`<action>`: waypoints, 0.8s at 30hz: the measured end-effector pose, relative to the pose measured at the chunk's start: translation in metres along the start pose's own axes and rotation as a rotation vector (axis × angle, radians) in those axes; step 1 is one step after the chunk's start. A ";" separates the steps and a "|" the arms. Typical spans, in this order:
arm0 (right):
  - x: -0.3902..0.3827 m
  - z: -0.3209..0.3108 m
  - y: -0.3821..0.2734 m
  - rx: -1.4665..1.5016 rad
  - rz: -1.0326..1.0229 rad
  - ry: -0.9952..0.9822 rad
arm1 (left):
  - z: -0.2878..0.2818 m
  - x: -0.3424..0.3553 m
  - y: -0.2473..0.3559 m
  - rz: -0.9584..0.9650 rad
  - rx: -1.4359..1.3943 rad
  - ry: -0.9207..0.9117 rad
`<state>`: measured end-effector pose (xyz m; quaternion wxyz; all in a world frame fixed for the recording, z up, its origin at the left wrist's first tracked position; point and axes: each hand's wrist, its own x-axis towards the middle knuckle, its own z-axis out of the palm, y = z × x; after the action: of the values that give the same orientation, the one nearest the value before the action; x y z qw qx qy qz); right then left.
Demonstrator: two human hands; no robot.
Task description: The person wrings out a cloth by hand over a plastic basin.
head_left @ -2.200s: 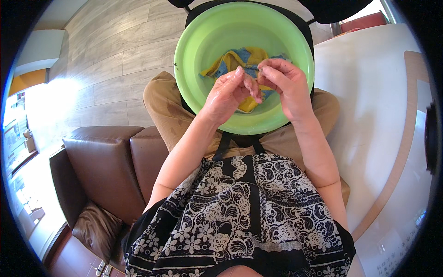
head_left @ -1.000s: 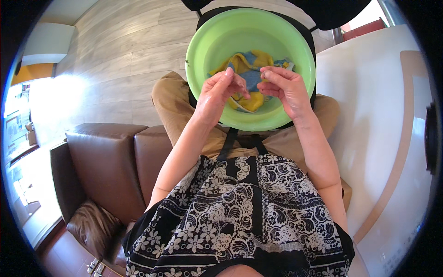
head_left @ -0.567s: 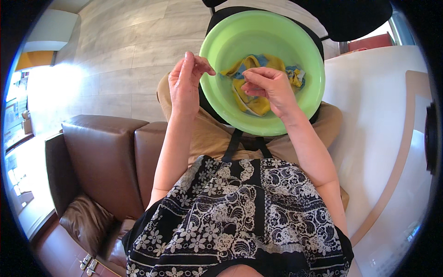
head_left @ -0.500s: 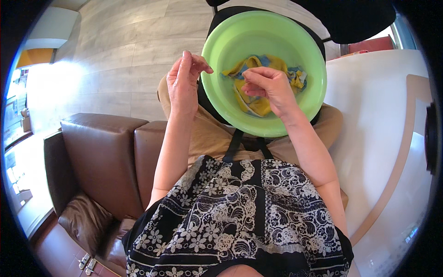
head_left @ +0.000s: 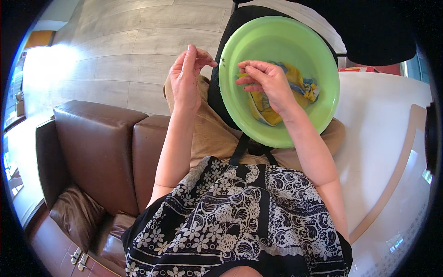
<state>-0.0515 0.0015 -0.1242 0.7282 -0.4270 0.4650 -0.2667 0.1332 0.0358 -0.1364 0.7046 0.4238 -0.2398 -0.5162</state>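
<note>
A green basin (head_left: 325, 101) holds water and a wet yellow-and-blue cloth (head_left: 300, 92). My left hand (head_left: 184, 74) is raised just left of the basin, thumb up and fingers loosely curved apart, with nothing visible in it. My right hand (head_left: 265, 83) hangs over the basin and cloth, thumb and index tip close together, the other fingers loosely bent; anything between the tips is too small to make out. A small dark speck (head_left: 223, 60) sits on the basin's left rim.
The basin rests on a black seat (head_left: 214, 97) between my knees in tan trousers (head_left: 207, 134). A brown leather sofa (head_left: 97, 147) is at left, pale plank flooring (head_left: 124, 46) beyond it. A white curved surface (head_left: 369, 138) lies at right, a black object (head_left: 374, 27) at upper right.
My left hand has moved out of the basin to its left. The right hand has shifted left, its lower fingers slightly looser. The basin and cloth appear farther right in the picture.
</note>
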 end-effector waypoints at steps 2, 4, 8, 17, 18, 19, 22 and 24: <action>0.004 0.003 0.001 -0.013 0.007 -0.023 | -0.002 0.001 -0.002 -0.012 0.009 0.018; 0.007 0.005 0.002 -0.027 0.008 -0.026 | -0.004 0.002 -0.003 -0.023 0.029 0.025; 0.009 0.012 0.000 -0.061 0.003 -0.024 | -0.010 0.006 -0.008 -0.007 0.042 0.018; 0.015 0.015 0.009 -0.236 -0.185 -0.041 | -0.016 0.010 -0.014 0.016 0.127 0.021; 0.015 0.016 0.010 -0.236 -0.182 -0.043 | -0.018 0.010 -0.015 0.002 0.139 0.017; 0.015 0.018 0.011 -0.297 -0.240 -0.041 | -0.019 0.010 -0.015 -0.012 0.150 0.013; 0.016 0.018 0.018 -0.478 -0.341 -0.010 | -0.020 0.010 -0.016 -0.017 0.163 0.004; 0.018 0.016 0.023 -0.598 -0.384 0.021 | -0.019 0.009 -0.016 -0.026 0.164 0.010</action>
<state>-0.0291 0.0046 -0.1491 0.5027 -0.6982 0.4413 -0.2549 0.1426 0.0322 -0.1606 0.6620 0.4858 -0.2722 -0.5017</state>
